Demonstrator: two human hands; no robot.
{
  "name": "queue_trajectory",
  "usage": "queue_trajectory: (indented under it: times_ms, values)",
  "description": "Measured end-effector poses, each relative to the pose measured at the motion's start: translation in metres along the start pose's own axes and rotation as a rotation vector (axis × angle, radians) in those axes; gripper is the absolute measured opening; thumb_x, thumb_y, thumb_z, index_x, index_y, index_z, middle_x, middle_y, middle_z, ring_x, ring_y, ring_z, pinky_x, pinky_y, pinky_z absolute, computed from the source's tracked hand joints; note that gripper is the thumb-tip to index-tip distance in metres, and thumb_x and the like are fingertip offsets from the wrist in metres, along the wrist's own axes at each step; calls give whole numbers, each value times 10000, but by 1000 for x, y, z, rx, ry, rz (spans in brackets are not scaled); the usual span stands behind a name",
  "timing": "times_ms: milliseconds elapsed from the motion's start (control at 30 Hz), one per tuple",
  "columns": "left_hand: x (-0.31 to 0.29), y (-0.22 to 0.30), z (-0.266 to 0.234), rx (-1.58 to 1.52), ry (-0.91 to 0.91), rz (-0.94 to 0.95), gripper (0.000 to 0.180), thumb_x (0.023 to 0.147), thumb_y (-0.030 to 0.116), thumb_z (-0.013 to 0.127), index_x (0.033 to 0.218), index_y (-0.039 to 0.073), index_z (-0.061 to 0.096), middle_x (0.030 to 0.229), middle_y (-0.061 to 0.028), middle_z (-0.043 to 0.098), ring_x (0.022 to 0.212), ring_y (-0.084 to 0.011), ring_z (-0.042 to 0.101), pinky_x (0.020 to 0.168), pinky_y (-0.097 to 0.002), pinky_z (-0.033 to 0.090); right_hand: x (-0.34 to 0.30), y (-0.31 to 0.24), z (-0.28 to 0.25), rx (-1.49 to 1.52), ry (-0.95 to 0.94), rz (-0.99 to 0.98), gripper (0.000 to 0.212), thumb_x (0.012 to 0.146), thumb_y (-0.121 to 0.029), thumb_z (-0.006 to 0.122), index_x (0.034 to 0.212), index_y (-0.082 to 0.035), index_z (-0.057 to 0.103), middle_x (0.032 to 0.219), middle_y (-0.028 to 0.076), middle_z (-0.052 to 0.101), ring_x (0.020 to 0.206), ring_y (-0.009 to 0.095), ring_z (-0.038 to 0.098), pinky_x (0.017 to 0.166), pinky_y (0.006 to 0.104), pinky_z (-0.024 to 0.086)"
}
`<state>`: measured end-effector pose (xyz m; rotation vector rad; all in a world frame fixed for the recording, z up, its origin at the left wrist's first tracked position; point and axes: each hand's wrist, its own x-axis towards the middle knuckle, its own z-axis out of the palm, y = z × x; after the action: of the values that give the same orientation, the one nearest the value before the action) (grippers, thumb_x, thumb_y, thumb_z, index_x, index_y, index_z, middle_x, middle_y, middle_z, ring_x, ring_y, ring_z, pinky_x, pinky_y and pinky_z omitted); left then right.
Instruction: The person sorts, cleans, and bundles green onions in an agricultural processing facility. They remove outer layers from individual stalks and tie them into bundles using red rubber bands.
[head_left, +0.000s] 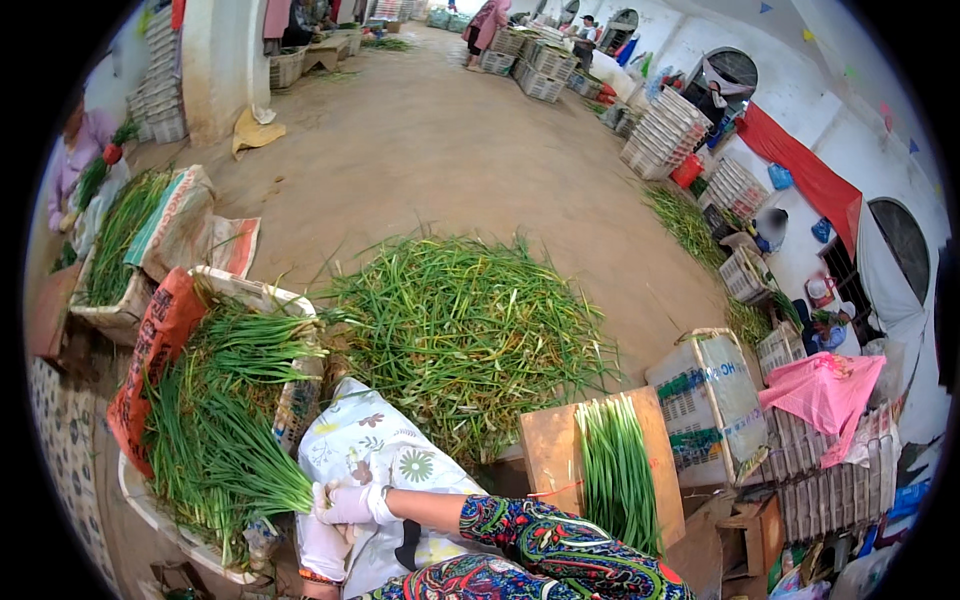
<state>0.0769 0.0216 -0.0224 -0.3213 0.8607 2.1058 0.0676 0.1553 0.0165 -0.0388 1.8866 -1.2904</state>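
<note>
Both my hands wear white gloves and meet over my lap at the pale ends of a bunch of green chives (262, 472). My right hand (352, 504) reaches across from the right, its fingers closed at those ends. Just below it, my left hand (322, 548) is closed around the same ends, its fingers partly hidden. The bunch's leaves fan leftward over a white plastic crate (175, 540) heaped with loose chives (215, 400). Under my hands lies a flower-printed apron (385, 440). A neat bundle of chives (615, 465) rests on a wooden board (550, 440) to the right.
A wide pile of chive trimmings (465, 345) covers the floor ahead. An orange sack (155, 360) lines the crate's left side. Right of the board stand a wrapped crate (705, 400) and stacked crates (835, 490) under pink plastic (825, 395). Other people work farther off.
</note>
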Motion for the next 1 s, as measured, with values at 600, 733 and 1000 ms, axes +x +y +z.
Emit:
queue_trajectory:
  times_ms: [600,733,1000]
  values:
    - [-13,51,17,-266,56,328,132,870,169,450,866,69,536,859,-55,572,763,-179,559,727,-306,462,-19,-30,-1,-234,880,-653,406,819,-228,512,1146,12,488,1198,235,446,1102,370,437,938,382,354]
    - [-6,-3,40,1249,275,620,413,858,172,468,1226,6,380,1187,-143,481,1080,-263,475,949,-328,346,-18,-24,7,-331,666,-599,487,812,-137,490,1269,-26,363,1235,212,406,1144,361,395,974,371,320]
    - [-46,46,-5,-916,-176,194,248,923,287,411,885,93,562,476,95,261,417,-22,281,433,-183,305,12,-29,-59,-474,727,-418,294,841,-148,470,1079,19,510,1072,219,533,978,334,524,863,357,415]
